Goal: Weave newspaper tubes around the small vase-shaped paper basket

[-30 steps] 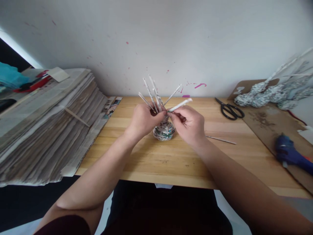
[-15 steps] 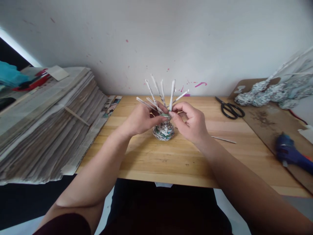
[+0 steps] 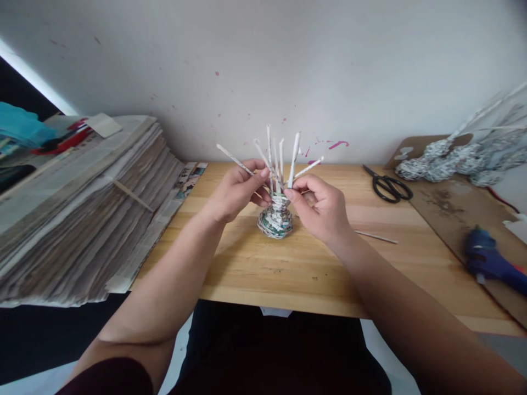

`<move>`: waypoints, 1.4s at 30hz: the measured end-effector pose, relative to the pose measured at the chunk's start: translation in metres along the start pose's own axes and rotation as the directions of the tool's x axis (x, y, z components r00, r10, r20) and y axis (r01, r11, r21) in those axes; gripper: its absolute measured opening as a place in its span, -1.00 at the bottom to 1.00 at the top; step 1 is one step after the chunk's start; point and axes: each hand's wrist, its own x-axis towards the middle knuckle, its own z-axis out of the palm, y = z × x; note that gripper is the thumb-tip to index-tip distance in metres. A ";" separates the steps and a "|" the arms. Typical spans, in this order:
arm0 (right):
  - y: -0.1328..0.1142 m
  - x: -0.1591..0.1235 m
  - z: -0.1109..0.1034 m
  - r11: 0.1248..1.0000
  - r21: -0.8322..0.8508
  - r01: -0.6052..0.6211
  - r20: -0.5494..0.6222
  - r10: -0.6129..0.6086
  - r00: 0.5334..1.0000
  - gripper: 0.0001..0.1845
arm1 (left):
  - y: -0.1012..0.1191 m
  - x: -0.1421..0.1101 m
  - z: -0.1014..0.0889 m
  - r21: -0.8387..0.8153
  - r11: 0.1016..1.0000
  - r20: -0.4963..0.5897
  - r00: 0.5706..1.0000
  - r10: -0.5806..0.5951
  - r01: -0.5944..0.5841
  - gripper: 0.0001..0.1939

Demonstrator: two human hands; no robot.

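Observation:
A small woven newspaper vase [image 3: 275, 221] with a rounded base and narrow neck stands upright on the table. Several rolled paper tubes [image 3: 295, 156] fan up from its rim. My left hand [image 3: 241, 189] is at the neck's left side, thumb and forefinger closed on a paper tube [image 3: 233, 157] that slants out to the left. On the other side, my right hand [image 3: 321, 206] pinches the foot of a thick white tube at the rim. Its fingertips touch the top of the weave.
On the wooden table [image 3: 247, 269], a thin paper stick [image 3: 376, 237] lies right of the vase. Black scissors [image 3: 389, 186] are farther back. Cardboard [image 3: 444, 206] at right bears a blue glue gun [image 3: 486, 258] and woven paper pieces [image 3: 444, 159]. Stacked newspapers [image 3: 82, 219] fill the left.
My left fingers have shifted from the vase's rim up to a left-slanting tube. The thick tube at my right hand has swung from leaning right to nearly upright.

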 end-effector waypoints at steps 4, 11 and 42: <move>-0.001 -0.001 0.000 1.000 -0.024 -0.018 0.000 0.018 1.000 -0.84 | 0.001 0.002 -0.001 -0.138 0.984 -0.023 0.993 -0.117 0.113 -0.60; 0.000 0.000 0.001 0.999 -0.029 -0.037 0.013 0.037 0.999 -0.89 | 0.010 -0.003 -0.008 -0.034 0.996 0.158 0.985 -0.074 0.081 -0.47; -0.005 0.006 -0.005 0.981 0.082 -0.173 0.210 0.153 0.966 -0.79 | -0.002 0.001 0.003 0.110 0.994 0.080 0.997 -0.009 0.000 -0.67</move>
